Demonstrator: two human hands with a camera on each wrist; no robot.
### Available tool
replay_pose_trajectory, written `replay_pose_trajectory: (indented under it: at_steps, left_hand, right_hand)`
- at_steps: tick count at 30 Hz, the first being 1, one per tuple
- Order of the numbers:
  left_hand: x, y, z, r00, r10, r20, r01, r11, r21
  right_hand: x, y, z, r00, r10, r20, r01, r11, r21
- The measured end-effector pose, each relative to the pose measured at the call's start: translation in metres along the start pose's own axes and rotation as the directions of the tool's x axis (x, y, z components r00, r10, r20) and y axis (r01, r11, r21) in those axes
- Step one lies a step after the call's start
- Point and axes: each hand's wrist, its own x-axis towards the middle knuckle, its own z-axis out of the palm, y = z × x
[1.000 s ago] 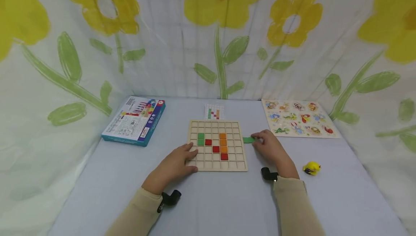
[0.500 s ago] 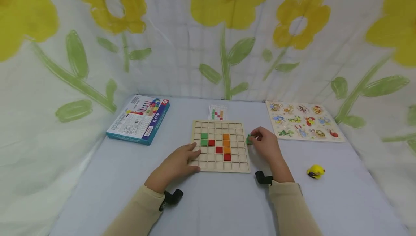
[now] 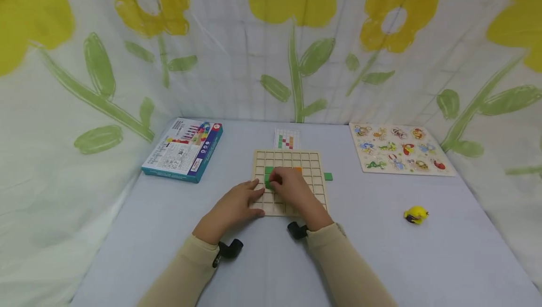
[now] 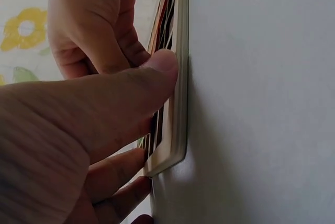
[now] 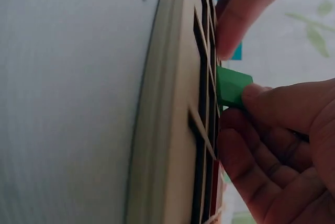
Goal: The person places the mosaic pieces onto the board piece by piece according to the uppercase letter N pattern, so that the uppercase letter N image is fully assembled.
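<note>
A square wooden grid board point(image 3: 313, 155) lies mid-table, with green tiles point(image 3: 268, 169) in a left column and an orange tile point(image 3: 298, 169) showing farther right. My right hand point(image 3: 292, 188) is over the board and pinches a green square tile point(image 5: 233, 86) between thumb and fingers. In the right wrist view that tile stands tilted right at the grid's cells. The red tiles are mostly hidden under this hand. My left hand point(image 3: 237, 204) rests on the board's left side, thumb point(image 4: 163, 62) at the near edge and fingers spread along the side.
Another green tile point(image 3: 328, 176) lies on the table by the board's right edge. Behind the board is a small pattern card point(image 3: 288, 138). A blue-edged box point(image 3: 182, 151) sits back left, an insect picture board point(image 3: 400, 149) back right, a yellow toy point(image 3: 416, 214) at right.
My right hand has picked up a green tile from beside the board's right edge and carried it left over the grid. My left hand has stayed on the board.
</note>
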Motion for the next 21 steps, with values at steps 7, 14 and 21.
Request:
replay_pose_trajectory:
  at_steps: [7,14,21]
  left_hand:
    - [0.0,0.0028,-0.0034,1.0,0.02,0.002,-0.02,1.0,-0.012]
    - [0.0014,0.0019,-0.003,1.0,0.014,-0.006,-0.014,1.0,-0.016]
    - [0.0009,0.0013,-0.0026,1.0,-0.01,-0.028,0.008,0.998,-0.055]
  right_hand:
    - [0.0027,-0.0048,-0.0004,1.0,0.018,0.021,-0.018,1.0,-0.013]
    - [0.0055,-0.0028,0.0032,0.999,0.003,0.037,-0.001,0.998,-0.068]
    - [0.0056,-0.0032,0.0063,0.998,-0.031,0.05,0.035,0.996,-0.088]
